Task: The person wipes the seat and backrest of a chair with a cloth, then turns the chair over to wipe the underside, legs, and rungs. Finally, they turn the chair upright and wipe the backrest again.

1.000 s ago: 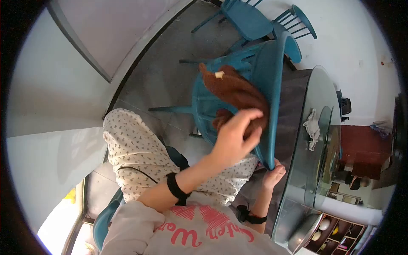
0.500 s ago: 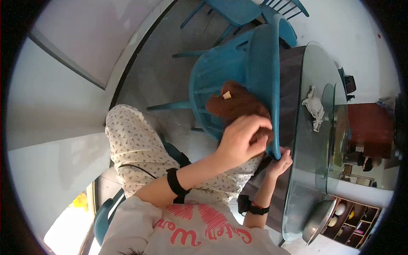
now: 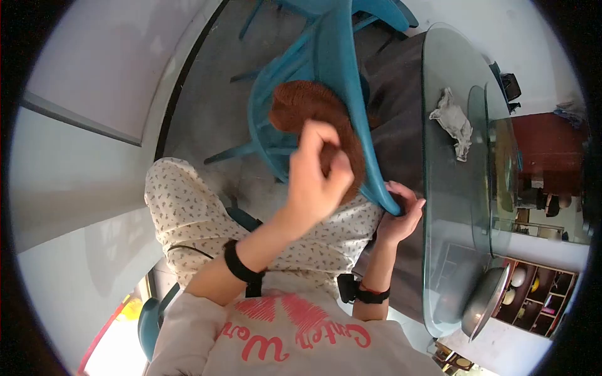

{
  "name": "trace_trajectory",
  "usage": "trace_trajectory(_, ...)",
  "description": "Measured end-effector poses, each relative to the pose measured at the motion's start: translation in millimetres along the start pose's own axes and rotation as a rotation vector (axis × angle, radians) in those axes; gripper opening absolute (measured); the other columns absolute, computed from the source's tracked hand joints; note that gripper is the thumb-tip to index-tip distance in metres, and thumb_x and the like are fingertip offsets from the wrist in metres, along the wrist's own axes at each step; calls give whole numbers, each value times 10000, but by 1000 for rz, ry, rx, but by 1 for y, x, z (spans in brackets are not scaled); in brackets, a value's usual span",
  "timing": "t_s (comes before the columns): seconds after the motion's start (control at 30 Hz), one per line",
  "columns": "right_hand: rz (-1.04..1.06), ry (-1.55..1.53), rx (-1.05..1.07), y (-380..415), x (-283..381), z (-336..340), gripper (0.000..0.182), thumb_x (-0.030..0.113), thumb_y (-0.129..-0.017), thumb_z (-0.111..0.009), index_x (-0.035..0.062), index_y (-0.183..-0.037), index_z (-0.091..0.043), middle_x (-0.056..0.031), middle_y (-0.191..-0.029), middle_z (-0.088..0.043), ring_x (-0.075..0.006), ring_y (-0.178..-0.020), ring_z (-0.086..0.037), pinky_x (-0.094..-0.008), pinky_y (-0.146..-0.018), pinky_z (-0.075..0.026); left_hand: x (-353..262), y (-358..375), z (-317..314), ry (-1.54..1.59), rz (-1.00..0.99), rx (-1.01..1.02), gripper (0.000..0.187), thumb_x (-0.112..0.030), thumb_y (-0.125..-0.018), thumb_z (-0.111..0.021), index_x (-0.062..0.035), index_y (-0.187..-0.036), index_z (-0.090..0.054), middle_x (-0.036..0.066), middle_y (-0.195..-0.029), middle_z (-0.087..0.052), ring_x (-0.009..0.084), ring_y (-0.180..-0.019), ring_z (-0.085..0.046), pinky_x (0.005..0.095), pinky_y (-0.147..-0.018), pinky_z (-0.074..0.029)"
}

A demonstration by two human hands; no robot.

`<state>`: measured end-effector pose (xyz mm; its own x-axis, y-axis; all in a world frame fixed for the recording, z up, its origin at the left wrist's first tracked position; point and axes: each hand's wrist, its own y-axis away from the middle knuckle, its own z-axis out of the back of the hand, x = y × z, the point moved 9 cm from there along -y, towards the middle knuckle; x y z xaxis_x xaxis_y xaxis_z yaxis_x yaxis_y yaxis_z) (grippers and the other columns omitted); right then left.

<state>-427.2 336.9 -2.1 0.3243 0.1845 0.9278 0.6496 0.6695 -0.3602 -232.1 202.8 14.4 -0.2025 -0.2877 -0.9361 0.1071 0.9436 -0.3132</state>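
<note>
A brown fuzzy cloth [image 3: 298,100] hangs over the backrest of a blue chair [image 3: 343,56], on the side facing the seat. My left hand [image 3: 313,175] is on the cloth with its fingers and thumb curled, brown fabric showing between them; motion smears it slightly. At the near end of the chair's top rail, my right hand [image 3: 401,219] cups the rail, its fingers partly behind it. The chair is tilted close against my patterned trousers [image 3: 194,207].
To the right stands a glass-topped table [image 3: 454,188] with a dark cloth below and a crumpled pale rag [image 3: 453,122] on it. A metal basin [image 3: 486,304] sits at its near end. More blue chairs [image 3: 389,12] stand beyond. A wall [image 3: 81,169] runs along the left.
The chair has shifted left and tilted further. My left hand has moved up and left along the backrest with the cloth; the cloth's pale tag no longer shows. My right hand has turned more palm-up.
</note>
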Motion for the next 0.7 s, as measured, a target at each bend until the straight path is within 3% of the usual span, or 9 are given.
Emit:
trace_trajectory(0.07,-49,-19,30,-1,-3,1,676,428,-961,-195,-95,-868,-613,-207,-827,-641,-283,-813,-617,-378,-846,-446,-2,25,-16,4,-155,49,197,-102,-718,-597,-30,-853,-474,123,-686,-510,236,-574,-535,334,-559,-431)
trace_trajectory(0.13,-140,-51,86,3,-5,6,725,516,-940,-176,-62,-921,-614,-172,-899,-633,-256,-893,-588,-358,-869,-414,-4,40,-28,-64,-176,139,219,-105,-679,-619,-32,-835,-485,131,-661,-536,314,-575,-554,376,-558,-444)
trace_trajectory(0.17,-178,33,86,4,-10,12,843,621,-893,-127,-69,-934,-610,-205,-917,-636,-296,-894,-603,-383,-862,-435,-5,45,-32,-92,-170,169,221,-114,-660,-638,-59,-824,-500,95,-627,-550,288,-563,-573,378,-533,-446)
trace_trajectory(0.27,-183,11,98,2,-8,17,866,638,-885,-119,-76,-955,-604,-213,-919,-635,-303,-905,-602,-387,-873,-433,-8,61,-53,-189,-91,388,222,-119,-654,-647,-94,-827,-511,77,-624,-559,267,-543,-581,370,-507,-453)
trace_trajectory(0.33,-203,-1,122,4,-9,19,890,656,-874,-111,-81,-974,-599,-220,-935,-632,-310,-924,-598,-391,-886,-429,-10,81,-71,-295,-193,448,231,-178,-698,-678,-102,-856,-527,64,-674,-554,265,-626,-592,389,-560,-452)
trace_trajectory(0.4,-224,-17,146,4,-11,20,914,674,-863,-103,-86,-993,-593,-228,-951,-629,-318,-943,-595,-395,-899,-424,4,106,-92,-287,-18,595,237,-191,-724,-672,-110,-891,-525,69,-679,-559,271,-610,-588,379,-558,-455)
trace_trajectory(0.53,-230,-140,287,1,-7,7,1009,741,-811,-78,-108,-1075,-556,-264,-1061,-590,-342,-1035,-558,-404,-953,-385,2,105,-90,-175,-69,473,241,-198,-747,-660,-110,-922,-520,85,-715,-584,259,-608,-607,348,-535,-460)
trace_trajectory(0.57,-213,-150,329,1,-5,3,1020,750,-803,-79,-110,-1083,-551,-270,-1080,-580,-345,-1051,-549,-405,-963,-374,13,111,-93,-140,48,553,237,-199,-751,-655,-109,-923,-519,83,-743,-595,261,-634,-614,348,-546,-463)
trace_trajectory(0.7,-177,-154,409,-2,-8,5,1035,764,-791,-87,-115,-1097,-541,-282,-1119,-560,-349,-1084,-530,-408,-984,-353,11,111,-100,-248,-54,688,223,-209,-763,-641,-113,-923,-518,82,-763,-599,268,-657,-613,354,-563,-465)
